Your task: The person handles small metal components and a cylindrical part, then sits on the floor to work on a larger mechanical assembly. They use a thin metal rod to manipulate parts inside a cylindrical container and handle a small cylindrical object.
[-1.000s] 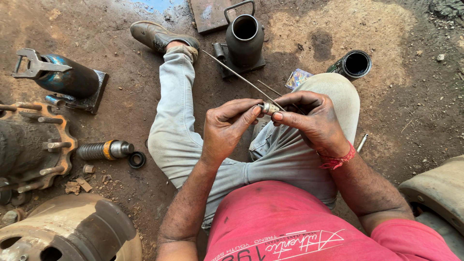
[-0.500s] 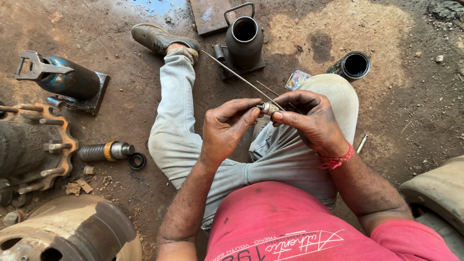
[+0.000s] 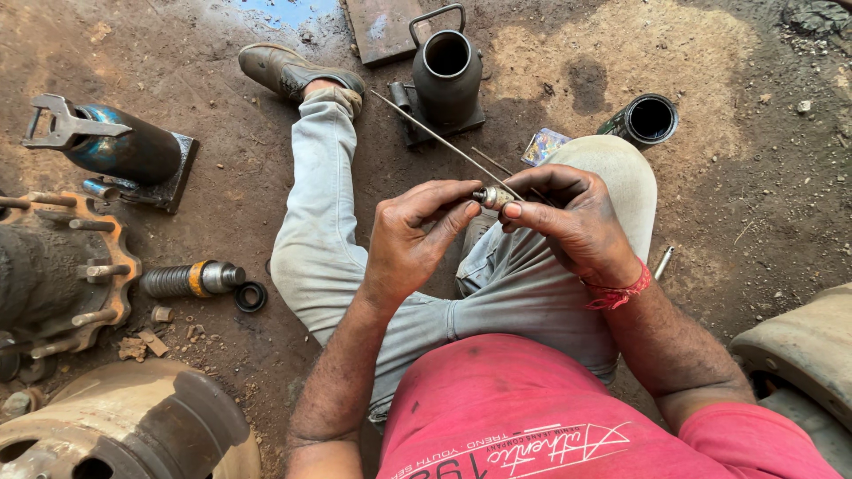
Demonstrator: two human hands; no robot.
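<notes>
Small metal fitting [image 3: 493, 196] sits pinched between both hands, held above the lap of the person seated on the dirt floor [image 3: 781, 186]. Left hand [image 3: 413, 239] comes up from the lower left with the wrist bent, thumb and forefinger closed on the fitting's near end, the other fingers curled loosely beneath. Right hand [image 3: 572, 226] reaches in from the right, fingers wrapped over the top, thumb pressing the fitting's far side; a red thread band [image 3: 617, 293] circles its wrist. A thin metal rod [image 3: 439, 137] runs from the fitting up and away toward the left, over the outstretched leg. Beyond the hands stands a dark jack body [image 3: 446, 75], and a black cylinder [image 3: 650, 120] lies to the right.
</notes>
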